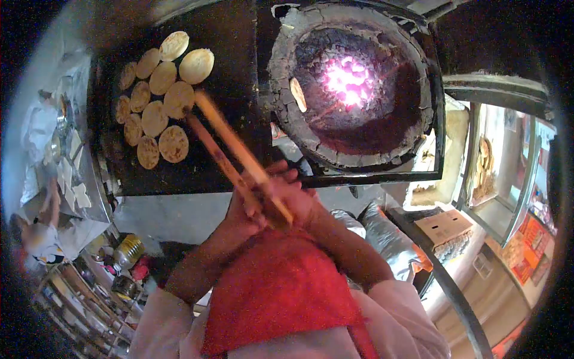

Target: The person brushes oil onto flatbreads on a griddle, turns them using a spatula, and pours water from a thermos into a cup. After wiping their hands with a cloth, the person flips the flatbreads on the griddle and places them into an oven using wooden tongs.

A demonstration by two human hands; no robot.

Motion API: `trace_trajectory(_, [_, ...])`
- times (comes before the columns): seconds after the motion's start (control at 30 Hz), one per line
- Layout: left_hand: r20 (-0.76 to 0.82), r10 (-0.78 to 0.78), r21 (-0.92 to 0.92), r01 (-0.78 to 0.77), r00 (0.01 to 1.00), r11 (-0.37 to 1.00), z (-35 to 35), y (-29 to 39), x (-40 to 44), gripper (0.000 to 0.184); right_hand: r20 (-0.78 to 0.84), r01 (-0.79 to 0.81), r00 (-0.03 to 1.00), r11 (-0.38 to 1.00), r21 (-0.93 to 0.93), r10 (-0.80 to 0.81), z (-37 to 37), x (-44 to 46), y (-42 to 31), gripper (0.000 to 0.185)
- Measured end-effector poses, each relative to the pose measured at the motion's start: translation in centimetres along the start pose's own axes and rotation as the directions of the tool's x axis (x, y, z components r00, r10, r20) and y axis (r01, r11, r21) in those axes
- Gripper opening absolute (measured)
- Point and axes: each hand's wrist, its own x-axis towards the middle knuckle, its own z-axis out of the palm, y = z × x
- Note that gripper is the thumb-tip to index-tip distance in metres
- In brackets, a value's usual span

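Note:
My left hand [246, 208] is closed around a darker wooden stick [218, 154], and my right hand [292, 200] is closed around a lighter wooden stick [230, 137]. Both hands are close together in front of my red apron. The sticks' far ends reach a round flatbread [179, 100] on the black plate [230, 66]; I cannot tell whether they grip it. Several more browned flatbreads lie around it, with two paler ones, including a pale flatbread [197, 66], at the upper right of the group.
Right of the plate is a round clay oven [284, 122] with glowing coals [348, 81]. One flatbread [298, 94] clings to its inner wall. A cardboard box [443, 230] stands at lower right, a bottle of yellow liquid [128, 251] at lower left. Another person [40, 239] is at far left.

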Motion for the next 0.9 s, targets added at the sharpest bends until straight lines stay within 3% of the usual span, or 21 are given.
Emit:
trace_trajectory(0.03, [-0.083, -0.101, -0.752, 0.004, 0.991, 0.660, -0.3, -1.7, 0.6, 0.064, 0.102, 0.009, 0.994, 0.987, 0.158, -0.026, -2.3, 2.2, 0.4, 0.072])
trace_trajectory(0.1, [-0.177, 0.002, -0.711, -0.129, 0.984, 0.691, -1.8, -2.8, 1.2, 0.064, 0.042, 0.028, 0.999, 0.997, 0.072, -0.031, 5.0, 0.4, -1.8, 0.072])
trace_trajectory(0.17, [-0.054, -0.107, -0.773, 0.027, 0.993, 0.634, -2.8, -1.3, 0.6, 0.061, 0.062, 0.146, 0.989, 0.976, -0.162, -0.137, 7.2, 0.1, -1.8, 0.070])
trace_trajectory(0.2, [0.102, -0.229, -0.936, 0.171, 0.968, 0.308, -3.6, 0.4, -0.8, 0.054, 0.081, 0.181, 0.984, 0.889, -0.421, -0.162, 8.7, -0.6, -2.5, 0.060])
trace_trajectory(0.23, [0.087, -0.217, -0.942, 0.151, 0.972, 0.301, -4.9, 0.7, -1.4, 0.054, 0.082, 0.162, 0.987, 0.887, -0.432, -0.141, 9.8, -1.2, -3.0, 0.060])
trace_trajectory(0.27, [-0.089, -0.236, -0.741, 0.094, 0.968, 0.665, -6.4, 0.8, -1.4, 0.052, -0.041, 0.096, 0.988, 0.796, -0.597, -0.149, 10.6, -1.5, -3.5, 0.053])
trace_trajectory(0.3, [-0.258, -0.184, -0.403, 0.067, 0.949, 0.913, -8.4, 0.9, -1.2, 0.051, -0.153, 0.013, 0.971, 0.678, -0.735, -0.184, 11.0, -1.6, -4.0, 0.047])
trace_trajectory(0.33, [-0.459, -0.034, -0.094, -0.011, 0.888, 0.995, -11.7, 1.1, -0.8, 0.047, -0.242, -0.079, 0.950, 0.595, -0.800, -0.198, 9.6, -1.2, -4.1, 0.041])
trace_trajectory(0.37, [-0.589, 0.156, 0.225, -0.024, 0.793, 0.974, -16.1, 1.0, -0.1, 0.045, -0.249, -0.090, 0.949, 0.589, -0.803, -0.194, 8.9, -0.5, -3.8, 0.041])
trace_trajectory(0.4, [-0.485, 0.516, 0.776, 0.075, 0.706, 0.626, -22.9, -0.4, 1.0, 0.041, -0.309, -0.170, 0.927, 0.501, -0.849, -0.211, 8.3, 0.1, -3.5, 0.036])
trace_trajectory(0.43, [-0.171, 0.732, 0.973, 0.231, 0.660, 0.019, -28.1, -1.5, 2.5, 0.038, -0.365, -0.251, 0.901, 0.405, -0.879, -0.234, 7.8, 0.7, -3.3, 0.033])
trace_trajectory(0.47, [-0.332, 0.677, 0.943, 0.212, 0.657, 0.257, -27.9, 1.9, 3.3, 0.035, -0.373, -0.263, 0.897, 0.394, -0.881, -0.236, 7.3, 1.8, -3.4, 0.033])
trace_trajectory(0.5, [-0.473, 0.584, 0.857, 0.190, 0.660, 0.479, -27.4, 5.8, 3.7, 0.032, -0.324, -0.276, 0.904, 0.197, -0.941, -0.279, 6.9, 3.3, -3.7, 0.034])
trace_trajectory(0.53, [-0.479, 0.581, 0.851, 0.188, 0.658, 0.490, -28.6, 6.8, 4.7, 0.032, -0.267, -0.282, 0.913, -0.006, -0.959, -0.308, 6.9, 4.8, -3.8, 0.036])
trace_trajectory(0.57, [-0.441, 0.565, 0.880, 0.211, 0.697, 0.425, -30.1, 7.6, 5.9, 0.032, -0.273, -0.290, 0.912, -0.011, -0.957, -0.307, 7.6, 6.3, -3.9, 0.036])
trace_trajectory(0.63, [-0.408, 0.541, 0.902, 0.230, 0.736, 0.366, -32.8, 7.3, 7.7, 0.033, -0.231, -0.244, 0.912, 0.004, -0.970, -0.338, 9.2, 8.9, -3.8, 0.037])
trace_trajectory(0.67, [-0.332, 0.609, 0.932, 0.154, 0.720, 0.327, -34.1, 6.1, 8.4, 0.035, -0.235, -0.249, 0.912, 0.000, -0.968, -0.336, 9.5, 9.8, -3.6, 0.037])
trace_trajectory(0.73, [-0.257, 0.668, 0.956, 0.082, 0.698, 0.282, -34.1, 6.0, 8.3, 0.037, -0.228, -0.133, 0.937, 0.334, -0.933, -0.265, 9.6, 11.1, -3.1, 0.032])
trace_trajectory(0.8, [-0.374, 0.469, 0.925, 0.355, 0.800, 0.133, -29.0, 9.7, 6.1, 0.038, -0.186, -0.101, 0.927, 0.260, -0.960, -0.326, 8.5, 12.3, -2.6, 0.031])
trace_trajectory(0.83, [-0.370, 0.464, 0.927, 0.352, 0.805, 0.129, -28.8, 9.4, 5.6, 0.038, -0.132, -0.065, 0.912, 0.180, -0.982, -0.388, 7.8, 12.6, -2.3, 0.031])
trace_trajectory(0.9, [-0.281, 0.687, 0.959, 0.232, 0.670, 0.165, -28.4, 8.9, 5.2, 0.037, -0.195, -0.112, 0.881, 0.209, -0.971, -0.431, 6.9, 11.6, -1.7, 0.029])
